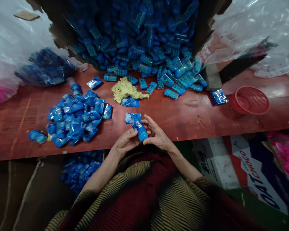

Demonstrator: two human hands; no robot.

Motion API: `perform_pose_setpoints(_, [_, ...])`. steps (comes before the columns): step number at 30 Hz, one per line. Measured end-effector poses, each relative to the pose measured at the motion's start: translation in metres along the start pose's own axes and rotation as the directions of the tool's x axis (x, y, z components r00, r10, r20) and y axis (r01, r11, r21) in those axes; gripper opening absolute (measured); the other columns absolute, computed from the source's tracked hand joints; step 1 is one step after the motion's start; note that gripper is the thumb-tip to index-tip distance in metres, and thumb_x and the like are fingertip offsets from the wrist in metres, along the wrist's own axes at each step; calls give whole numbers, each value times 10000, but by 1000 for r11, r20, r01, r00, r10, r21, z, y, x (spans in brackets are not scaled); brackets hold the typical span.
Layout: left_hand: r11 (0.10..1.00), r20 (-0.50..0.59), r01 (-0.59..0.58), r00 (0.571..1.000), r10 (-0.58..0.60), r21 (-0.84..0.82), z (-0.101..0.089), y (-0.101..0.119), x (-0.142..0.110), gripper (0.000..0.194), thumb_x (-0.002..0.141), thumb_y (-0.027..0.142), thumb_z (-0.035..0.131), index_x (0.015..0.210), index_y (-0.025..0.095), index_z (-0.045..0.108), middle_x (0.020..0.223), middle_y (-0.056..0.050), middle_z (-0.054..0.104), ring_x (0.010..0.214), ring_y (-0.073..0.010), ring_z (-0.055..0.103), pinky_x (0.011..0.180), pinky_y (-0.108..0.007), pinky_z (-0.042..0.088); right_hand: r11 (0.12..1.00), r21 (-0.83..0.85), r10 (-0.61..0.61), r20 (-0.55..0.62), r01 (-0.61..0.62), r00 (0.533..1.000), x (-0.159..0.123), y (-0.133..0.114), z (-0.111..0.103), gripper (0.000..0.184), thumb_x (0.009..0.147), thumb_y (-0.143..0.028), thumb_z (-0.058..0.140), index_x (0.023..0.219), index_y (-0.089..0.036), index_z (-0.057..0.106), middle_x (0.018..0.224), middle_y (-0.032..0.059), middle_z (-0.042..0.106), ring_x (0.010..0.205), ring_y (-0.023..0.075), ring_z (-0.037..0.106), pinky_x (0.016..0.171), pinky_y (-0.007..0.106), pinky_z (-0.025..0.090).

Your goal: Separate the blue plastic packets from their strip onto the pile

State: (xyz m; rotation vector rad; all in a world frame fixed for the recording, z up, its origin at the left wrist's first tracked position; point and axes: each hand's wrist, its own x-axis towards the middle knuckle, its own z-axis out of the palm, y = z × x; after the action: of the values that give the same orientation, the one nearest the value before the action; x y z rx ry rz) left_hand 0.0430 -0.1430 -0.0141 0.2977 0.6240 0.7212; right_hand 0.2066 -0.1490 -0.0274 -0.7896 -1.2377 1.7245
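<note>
My left hand [126,142] and my right hand [156,134] meet at the near edge of the red-brown table [231,123]. Together they hold a small blue container [140,129] partly inside a clear blue plastic sleeve [130,117]. The left fingers curl under the container. The right fingers pinch it from the other side. A pile of wrapped blue packets [74,120] lies to the left of my hands. Loose unwrapped blue containers [178,81] spill from a large cardboard box [135,35] at the back.
A crumpled yellow cloth [125,89] lies mid-table. A red mesh basket [251,100] sits at the right, with rubber bands [199,121] nearby. Clear plastic bags flank the box. Under the table are a carton of blue packets [82,170] and an "OAT CHOCO" box [255,173].
</note>
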Motion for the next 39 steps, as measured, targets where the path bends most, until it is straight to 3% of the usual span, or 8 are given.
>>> perform_pose_setpoints(11, [1000,4,22,1000,-22,7,-2,-5,1,348,710,256,705,1027,130,641,857,-89,722,784,-205,682,728,-289,519,999,-32,11,5,-11,1000,-1,-12,3,908,635,-350,800,1407,-386,325,1368,28,401,1133,209,520,927,329,467])
perform_pose_setpoints(19, [999,0,12,1000,-12,50,15,-5,-3,254,614,306,799,759,134,682,672,-36,686,616,-145,634,676,-261,497,989,84,119,11,-120,993,-1,-13,1,884,613,-231,795,1375,-393,377,1136,-4,512,825,103,537,717,230,504])
perform_pose_setpoints(25, [1000,-59,-19,998,18,-14,23,-10,-6,283,602,298,815,780,115,693,694,-25,676,649,-113,615,687,-214,481,988,104,112,-2,-111,994,-1,-15,3,845,615,-191,784,1349,-399,420,1055,-24,491,772,76,497,679,188,470])
perform_pose_setpoints(31, [996,-78,-10,997,3,-86,26,-14,-6,290,620,269,805,829,111,680,765,-30,690,717,-117,634,746,-215,495,993,88,84,-45,-79,995,-3,-15,6,794,636,-228,777,1340,-376,443,1082,-18,497,831,91,521,748,202,471])
perform_pose_setpoints(39, [993,-139,-53,990,39,-101,29,-18,-1,333,584,269,826,850,140,674,786,-17,700,716,-123,646,770,-244,509,998,-59,20,-114,-27,993,-4,-8,3,698,719,-386,713,1357,-312,439,1071,-2,557,622,62,453,643,216,461])
